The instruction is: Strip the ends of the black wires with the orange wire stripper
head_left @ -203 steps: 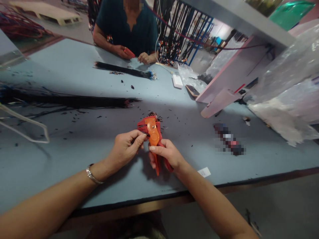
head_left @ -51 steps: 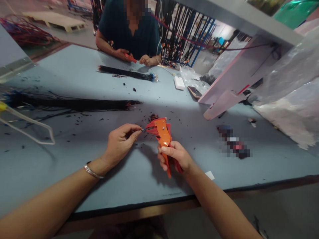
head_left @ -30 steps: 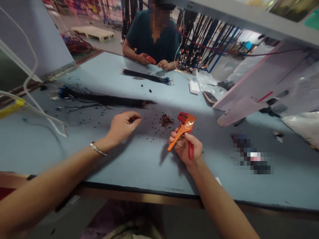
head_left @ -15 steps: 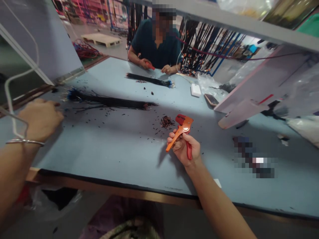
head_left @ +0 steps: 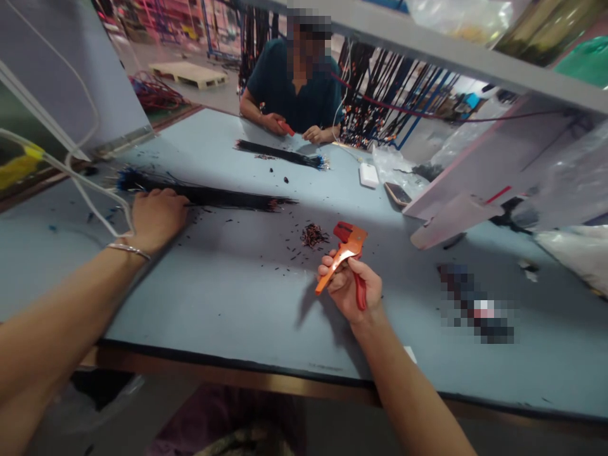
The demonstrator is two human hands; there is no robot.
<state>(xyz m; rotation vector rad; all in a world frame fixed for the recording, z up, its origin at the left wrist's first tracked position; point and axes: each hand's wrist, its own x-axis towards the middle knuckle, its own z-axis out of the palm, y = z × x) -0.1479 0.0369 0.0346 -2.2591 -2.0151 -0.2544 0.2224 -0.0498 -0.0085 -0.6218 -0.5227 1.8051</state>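
The person's left hand (head_left: 159, 218), a silver bracelet (head_left: 128, 249) at its wrist, lies knuckles-up against the near side of a long bundle of thin black wires (head_left: 223, 196) with blue at its far-left end. Its fingertips are hidden from me, so I can't tell whether they pinch a wire or merely touch the bundle.

The right hand (head_left: 354, 285) is curled around an orange and red pistol-shaped plastic hand tool (head_left: 352, 240), holding it tilted above the blue-grey tabletop (head_left: 228, 335), its red head turned toward the bundle. Just to the left of that head sits a small heap of black and reddish clippings (head_left: 313, 235), with loose bits scattered around it. The bundle stretches from the left hand to a reddish end near the heap.

Across the table, a co-worker in a dark teal shirt (head_left: 285, 79) holds a red tool (head_left: 286, 128) behind a shorter black wire bundle (head_left: 280, 154). To the right are a small white box (head_left: 368, 175) and a dark-screened phone (head_left: 397, 194).
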